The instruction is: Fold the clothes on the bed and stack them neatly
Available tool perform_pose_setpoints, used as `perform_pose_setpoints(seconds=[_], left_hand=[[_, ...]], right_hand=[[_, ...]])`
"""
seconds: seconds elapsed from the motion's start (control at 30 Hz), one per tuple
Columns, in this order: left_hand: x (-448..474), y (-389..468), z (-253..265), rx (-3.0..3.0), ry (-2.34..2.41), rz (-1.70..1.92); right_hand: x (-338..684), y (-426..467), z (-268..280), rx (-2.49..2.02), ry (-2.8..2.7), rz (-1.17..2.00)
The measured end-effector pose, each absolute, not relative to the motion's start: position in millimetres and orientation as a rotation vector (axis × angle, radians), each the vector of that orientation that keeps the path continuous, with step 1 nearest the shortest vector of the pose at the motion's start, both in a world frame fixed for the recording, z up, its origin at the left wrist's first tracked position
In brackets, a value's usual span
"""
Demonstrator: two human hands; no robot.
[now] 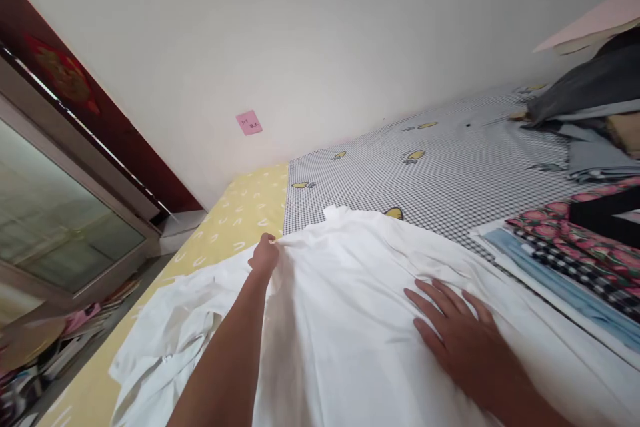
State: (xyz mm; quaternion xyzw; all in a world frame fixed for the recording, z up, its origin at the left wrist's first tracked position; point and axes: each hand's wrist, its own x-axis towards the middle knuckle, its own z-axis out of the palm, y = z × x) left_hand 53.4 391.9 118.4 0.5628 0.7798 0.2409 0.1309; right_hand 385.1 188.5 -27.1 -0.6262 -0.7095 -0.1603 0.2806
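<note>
A white garment [345, 293], which looks like a shirt, is spread over the bed in front of me. My left hand [265, 253] is closed on its upper left edge and lifts the cloth a little. Fingers spread, my right hand [450, 327] lies flat on the right part of the fabric. On the left side the cloth is bunched in loose folds, with part of it behind my left forearm.
The bed has a checked sheet [370, 173] and a yellow sheet [250, 207]. Folded clothes [580, 247] are stacked at the right, with dark garments [590, 93] behind. A wall with a pink note [249, 123] rises beyond; a glass-paned door [60, 213] stands left.
</note>
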Motion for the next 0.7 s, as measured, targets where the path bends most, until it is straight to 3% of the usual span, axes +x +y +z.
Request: perform_pose_setpoints(seconds=[0.17,0.37,0.5,0.7], left_hand=[[76.8,337.5,104.3,1.843,2.353,0.571],[79.2,260.7,31.0,2.517,2.026,0.166],[71.5,253.0,-3.3,2.438,2.441,0.299],[82.1,252.8,-7.4,2.447,2.602,0.378]], right_hand=[[384.6,188.8,-26.1,-1.709,-1.900,-0.392],[385.0,190.8,-29.2,-1.717,-1.919,-0.378],[384.5,190.3,-24.7,-1.738,-1.937,-0.351],[384.4,191.5,-19.3,-1.748,-1.881,-0.284]])
